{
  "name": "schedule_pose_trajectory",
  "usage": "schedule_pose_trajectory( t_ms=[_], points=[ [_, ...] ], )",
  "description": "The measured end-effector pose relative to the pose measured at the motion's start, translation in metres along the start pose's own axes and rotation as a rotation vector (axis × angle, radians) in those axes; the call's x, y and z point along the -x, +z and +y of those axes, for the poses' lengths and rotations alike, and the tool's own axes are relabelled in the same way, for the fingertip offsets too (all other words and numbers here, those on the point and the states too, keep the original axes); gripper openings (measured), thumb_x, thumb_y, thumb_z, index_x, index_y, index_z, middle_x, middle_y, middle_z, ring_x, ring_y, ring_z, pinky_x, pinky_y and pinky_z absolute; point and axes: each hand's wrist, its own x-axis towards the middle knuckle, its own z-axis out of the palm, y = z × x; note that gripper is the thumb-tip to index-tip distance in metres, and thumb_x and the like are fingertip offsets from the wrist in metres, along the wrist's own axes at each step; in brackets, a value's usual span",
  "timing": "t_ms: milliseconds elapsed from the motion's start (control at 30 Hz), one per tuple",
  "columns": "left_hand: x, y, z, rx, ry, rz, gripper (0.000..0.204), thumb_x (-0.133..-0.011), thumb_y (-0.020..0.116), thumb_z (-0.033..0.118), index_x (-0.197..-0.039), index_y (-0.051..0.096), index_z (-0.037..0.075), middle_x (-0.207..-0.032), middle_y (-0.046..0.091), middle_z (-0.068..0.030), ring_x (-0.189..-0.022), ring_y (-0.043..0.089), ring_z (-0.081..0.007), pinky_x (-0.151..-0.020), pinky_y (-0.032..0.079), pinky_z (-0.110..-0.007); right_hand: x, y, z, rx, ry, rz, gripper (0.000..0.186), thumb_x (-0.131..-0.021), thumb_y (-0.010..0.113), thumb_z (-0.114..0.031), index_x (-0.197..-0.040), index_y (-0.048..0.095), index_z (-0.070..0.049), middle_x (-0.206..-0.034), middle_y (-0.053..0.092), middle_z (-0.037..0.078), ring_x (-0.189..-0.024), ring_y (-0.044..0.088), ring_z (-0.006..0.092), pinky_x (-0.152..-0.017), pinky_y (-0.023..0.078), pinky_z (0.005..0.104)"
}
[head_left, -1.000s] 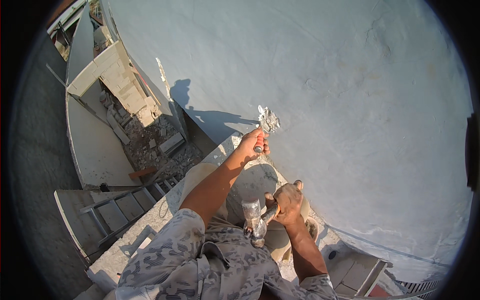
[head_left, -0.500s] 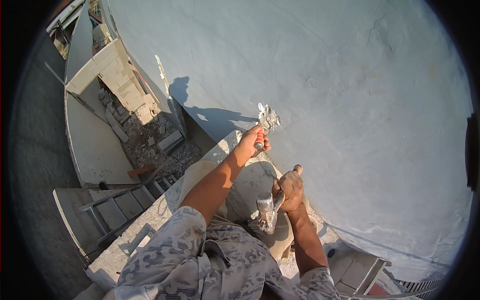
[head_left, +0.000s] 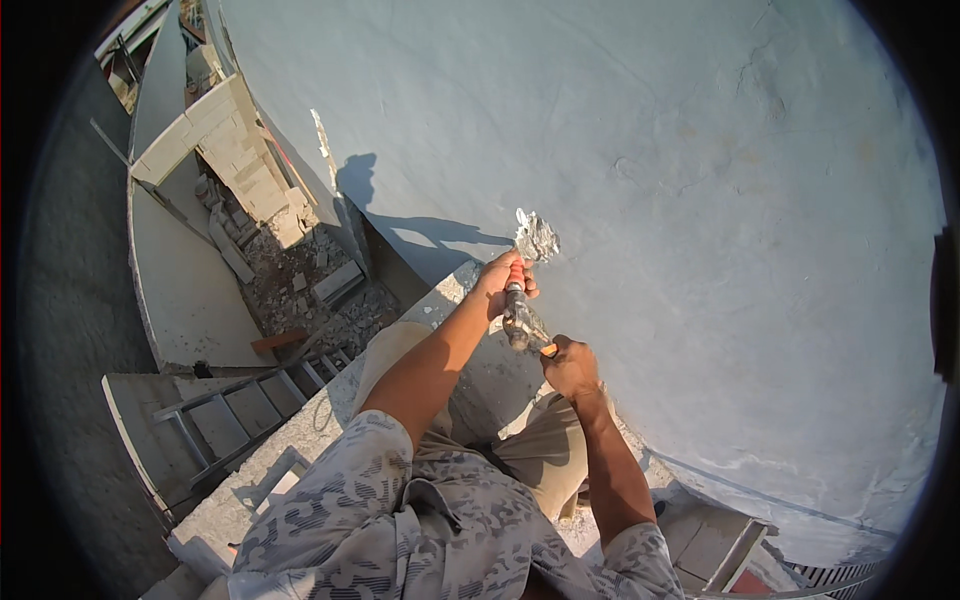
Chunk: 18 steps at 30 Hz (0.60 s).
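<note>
My left hand (head_left: 494, 284) is closed around the red grip of a chisel (head_left: 516, 272). The chisel's far end points at a rough, chipped patch (head_left: 538, 237) in the grey plastered wall (head_left: 720, 260); its tip is hard to make out. Lower down, my right hand (head_left: 573, 369) grips the handle of a hammer (head_left: 520, 326). The worn metal hammer head is at the chisel's near end and appears to touch it. Bare whitish material shows in the chipped patch.
A concrete ledge (head_left: 290, 455) runs under me along the wall. Below it on the left lean a metal ladder (head_left: 232, 418) and a pale panel (head_left: 190, 290). Broken blocks and rubble (head_left: 300, 275) lie beside a partly broken block wall (head_left: 236, 165). My shadow falls on the plaster.
The hammer head has swung up and away from my body to the chisel's near end, and my right hand has turned with it. My left hand stays almost in place.
</note>
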Motion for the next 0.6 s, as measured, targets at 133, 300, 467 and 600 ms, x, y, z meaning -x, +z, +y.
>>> schedule_pose_trajectory(
  t_ms=[133, 300, 467, 600],
  points=[
    [-0.002, -0.025, 0.007, 0.089, -0.011, -0.041, 0.038, -0.096, 0.053, 0.041, -0.101, 0.052, 0.003, -0.076, 0.054, -0.0076, -0.059, 0.058, -0.0230, -0.062, 0.055, -0.045, -0.004, -0.007, -0.052, -0.121, 0.388, -0.225, 0.016, -0.074, 0.070, -0.013, -0.078, 0.060, -0.001, -0.065, 0.060, 0.021, -0.062, 0.059, 0.0388, -0.058, 0.047, 0.0444],
    [0.001, -0.029, 0.008, 0.106, -0.002, -0.032, 0.040, -0.096, 0.053, 0.041, -0.104, 0.054, 0.002, -0.074, 0.056, -0.0048, -0.060, 0.058, -0.0219, -0.063, 0.055, -0.042, -0.008, -0.058, -0.091, -0.217, -0.258, 0.103, 0.020, -0.069, 0.073, -0.012, -0.068, 0.054, -0.006, -0.064, 0.057, 0.016, -0.057, 0.057, 0.0386, -0.052, 0.042, 0.0424],
    [-0.009, -0.028, 0.009, 0.081, -0.051, -0.076, 0.042, -0.097, 0.052, 0.042, -0.101, 0.052, 0.001, -0.073, 0.052, -0.0055, -0.059, 0.057, -0.0216, -0.063, 0.054, -0.044, -0.019, -0.008, -0.027, 0.040, 0.340, -0.245, 0.022, -0.076, 0.070, -0.022, -0.073, 0.059, -0.003, -0.070, 0.062, 0.021, -0.066, 0.061, 0.0404, -0.059, 0.046, 0.0450],
    [0.006, -0.037, -0.005, -0.016, -0.011, -0.006, 0.041, -0.097, 0.051, 0.042, -0.102, 0.051, 0.001, -0.074, 0.051, -0.0062, -0.058, 0.056, -0.0223, -0.062, 0.055, -0.044, 0.007, 0.001, -0.041, -0.088, 0.467, -0.223, 0.024, -0.073, 0.074, -0.024, -0.075, 0.061, -0.003, -0.068, 0.063, 0.020, -0.066, 0.062, 0.0407, -0.057, 0.048, 0.0448]
  ],
)
